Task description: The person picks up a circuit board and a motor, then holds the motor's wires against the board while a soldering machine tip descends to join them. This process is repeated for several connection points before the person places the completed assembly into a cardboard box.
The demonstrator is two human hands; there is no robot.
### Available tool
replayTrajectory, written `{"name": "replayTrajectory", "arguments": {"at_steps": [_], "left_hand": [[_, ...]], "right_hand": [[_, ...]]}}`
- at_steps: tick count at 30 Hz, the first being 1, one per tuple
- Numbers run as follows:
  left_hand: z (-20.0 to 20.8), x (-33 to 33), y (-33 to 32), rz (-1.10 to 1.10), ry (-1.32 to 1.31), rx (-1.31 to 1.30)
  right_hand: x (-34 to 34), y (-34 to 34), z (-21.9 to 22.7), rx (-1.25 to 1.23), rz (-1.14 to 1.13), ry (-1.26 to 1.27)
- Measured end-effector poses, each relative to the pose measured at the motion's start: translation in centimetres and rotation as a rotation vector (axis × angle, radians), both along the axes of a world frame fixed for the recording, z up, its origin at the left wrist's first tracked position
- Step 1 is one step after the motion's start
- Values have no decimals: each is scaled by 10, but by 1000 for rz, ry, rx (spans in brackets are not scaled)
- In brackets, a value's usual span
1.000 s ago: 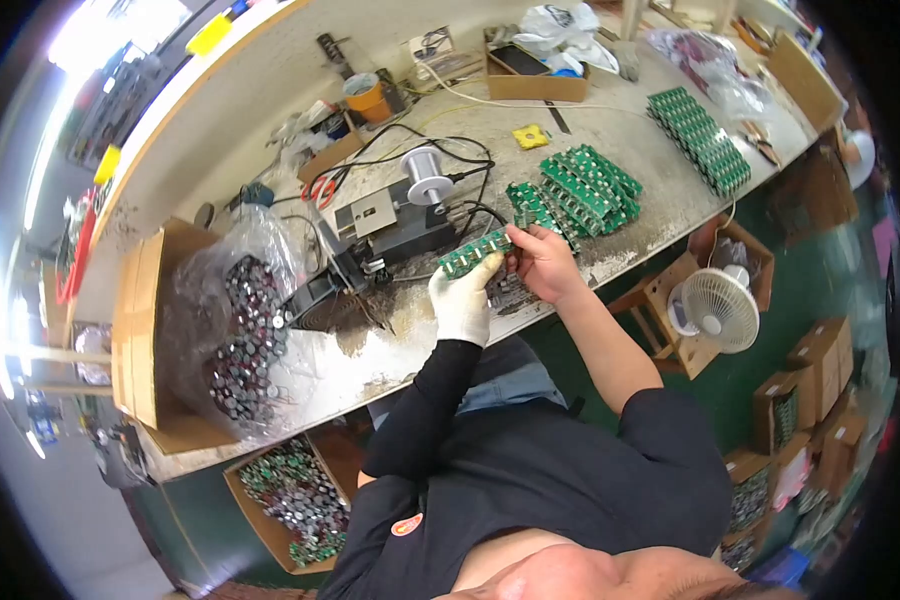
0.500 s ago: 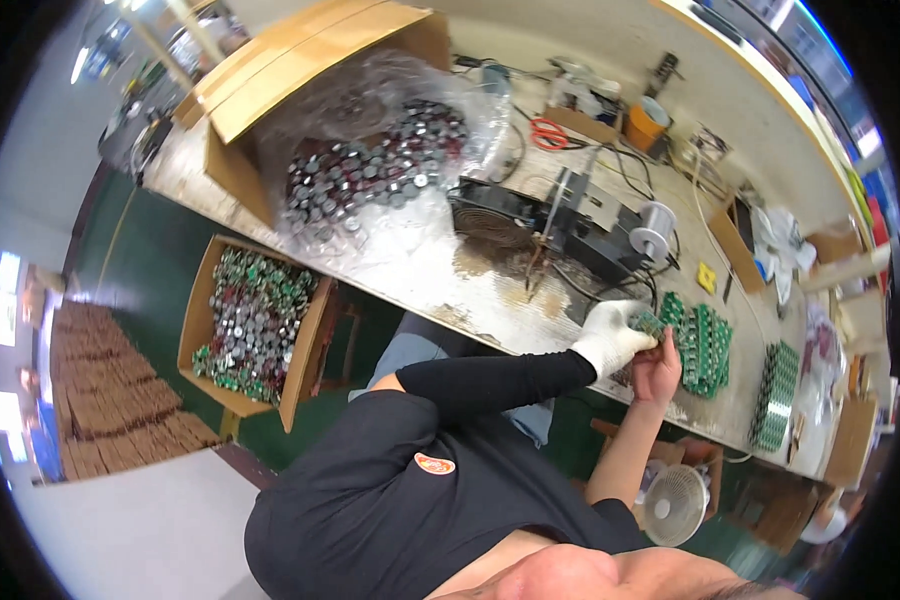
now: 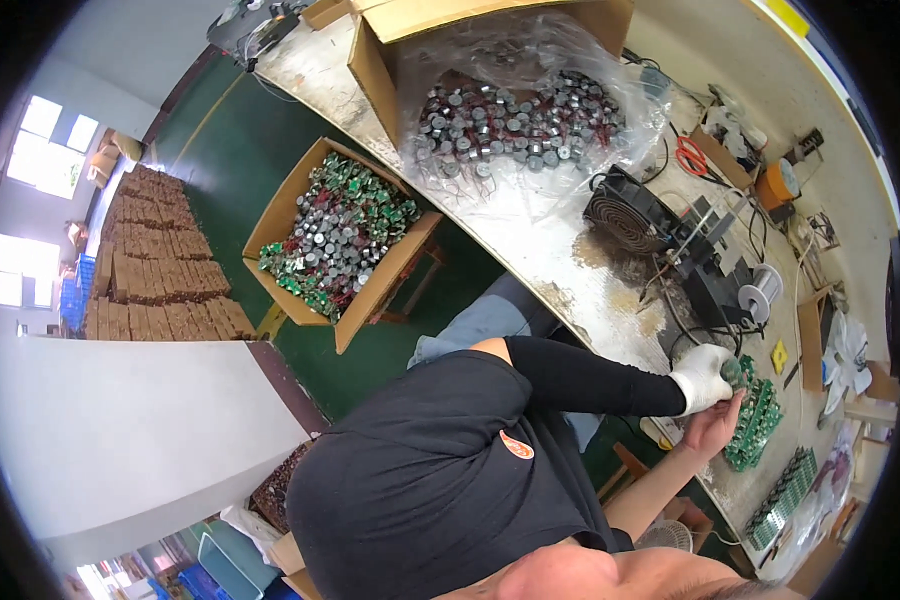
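Observation:
My left hand point(image 3: 703, 380), in a white glove below a black sleeve, is closed around a small green circuit board point(image 3: 733, 373). My bare right hand point(image 3: 711, 428) meets it from below, fingertips pinching at the lower edge of the same board. Both hands are over the front edge of the workbench. Just beyond them lie several strips of green circuit boards point(image 3: 758, 420). A soldering setup with a black fan point(image 3: 628, 212) and a white solder spool point(image 3: 761, 291) stands farther back. The fingers hide much of the held board.
A plastic-lined carton point(image 3: 374, 85) spills round metal parts with red wires across the bench point(image 3: 510, 235). Below the bench edge stands a box point(image 3: 260, 232) of finished-looking boards and round parts. Red scissors point(image 3: 690, 156), a yellow piece point(image 3: 778, 355) and another board stack point(image 3: 782, 498) lie rightward.
The whole view has swung, so the bench and boxes sit farther right and the left box higher. My hands remain together at the green circuit board.

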State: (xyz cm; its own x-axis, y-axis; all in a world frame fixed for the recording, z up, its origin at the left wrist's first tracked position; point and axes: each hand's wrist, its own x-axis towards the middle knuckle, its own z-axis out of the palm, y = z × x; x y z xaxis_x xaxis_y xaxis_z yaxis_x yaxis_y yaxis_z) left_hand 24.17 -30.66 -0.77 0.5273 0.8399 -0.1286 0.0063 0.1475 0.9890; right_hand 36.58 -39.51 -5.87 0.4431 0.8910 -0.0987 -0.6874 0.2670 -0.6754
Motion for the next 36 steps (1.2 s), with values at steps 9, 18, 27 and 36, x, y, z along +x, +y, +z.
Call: {"name": "replayTrajectory", "arguments": {"at_steps": [9,18,27,36], "left_hand": [[-11,-2,0,-103,-218,-303],[-3,1,3,5,24,45],[-10,-7,11,-134,3,-89],[-27,1,6,-239,-497,-726]], "right_hand": [[37,-9,-36,39,104,125],[2,1,-6,-113,-188,-208],[8,-1,-19,-110,-148,-38],[13,1,-20,-31,9,99]]}}
